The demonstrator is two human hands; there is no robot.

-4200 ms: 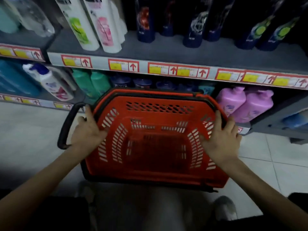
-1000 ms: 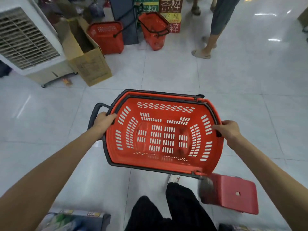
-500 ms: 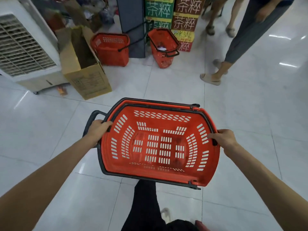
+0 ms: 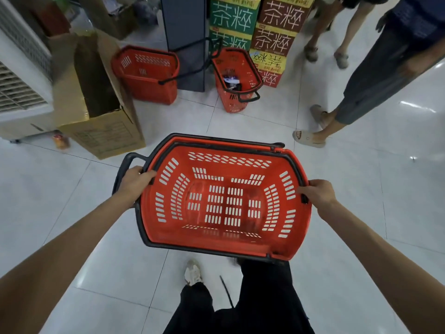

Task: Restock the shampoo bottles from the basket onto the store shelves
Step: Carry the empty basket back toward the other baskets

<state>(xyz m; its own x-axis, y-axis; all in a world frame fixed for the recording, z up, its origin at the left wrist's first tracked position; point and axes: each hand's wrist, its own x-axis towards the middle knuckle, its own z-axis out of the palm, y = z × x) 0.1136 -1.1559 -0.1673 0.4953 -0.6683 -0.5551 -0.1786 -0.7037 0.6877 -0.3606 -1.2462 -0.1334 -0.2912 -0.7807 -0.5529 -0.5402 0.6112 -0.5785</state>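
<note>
Gripping the slotted red basket [image 4: 224, 239] are left hand [image 4: 134, 183] and right hand [image 4: 319, 194].

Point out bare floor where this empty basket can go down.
Bare tiles lie left of the held basket, nearer than the cardboard box, and right of it, past the bystander's sandal. Ahead is crowded: two floor baskets, the grey pillar and stacked cartons.

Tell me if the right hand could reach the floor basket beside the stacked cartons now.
Probably not: the right hand grips the rim of the carried basket, and the floor basket stands far ahead of it.
</note>
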